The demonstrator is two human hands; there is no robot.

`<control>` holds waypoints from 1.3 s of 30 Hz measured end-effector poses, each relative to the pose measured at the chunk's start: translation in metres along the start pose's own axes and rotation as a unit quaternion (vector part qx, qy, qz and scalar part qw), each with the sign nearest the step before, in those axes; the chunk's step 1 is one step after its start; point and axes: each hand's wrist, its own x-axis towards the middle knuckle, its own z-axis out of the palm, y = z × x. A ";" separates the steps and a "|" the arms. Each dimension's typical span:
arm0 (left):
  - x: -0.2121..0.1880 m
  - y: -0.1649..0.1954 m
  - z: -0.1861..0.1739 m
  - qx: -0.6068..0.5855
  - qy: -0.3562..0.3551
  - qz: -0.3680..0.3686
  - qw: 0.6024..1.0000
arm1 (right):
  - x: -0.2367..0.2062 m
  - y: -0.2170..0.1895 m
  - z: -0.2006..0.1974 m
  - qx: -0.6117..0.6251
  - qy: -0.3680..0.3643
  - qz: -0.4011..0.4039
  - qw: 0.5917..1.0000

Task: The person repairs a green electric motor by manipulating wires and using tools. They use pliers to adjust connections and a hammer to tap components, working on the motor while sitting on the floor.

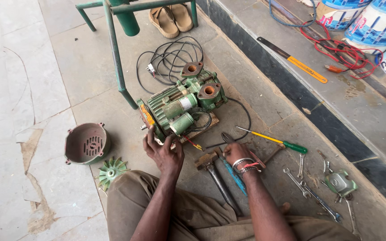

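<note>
Hands (164, 151) (237, 154) just below green pump (182, 107).

I see my left hand (164, 149) resting against the near end of the green pump (182, 105), fingers spread by its shaft. My right hand (237, 154) grips pliers (227, 138) just beside the pump's wooden base. A hammer (215, 176) lies between my wrists. A screwdriver (275, 140) and spanners (311, 192) lie to the right; a cover (87, 143) and green fan (111, 171) sit to the left
</note>
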 end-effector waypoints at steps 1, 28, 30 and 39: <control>0.000 0.000 0.003 0.008 -0.006 -0.007 1.000 | -0.004 0.001 -0.004 -0.006 0.013 0.023 1.000; -0.013 -0.020 0.049 -0.108 0.025 -0.076 0.991 | 0.019 -0.134 0.022 0.166 0.209 -0.201 0.942; -0.012 -0.020 0.049 -0.104 0.022 -0.077 0.991 | 0.025 -0.138 0.027 0.161 0.198 -0.169 0.952; -0.013 -0.012 0.051 -0.082 0.019 -0.117 0.990 | 0.030 -0.121 0.031 0.160 0.177 -0.151 0.959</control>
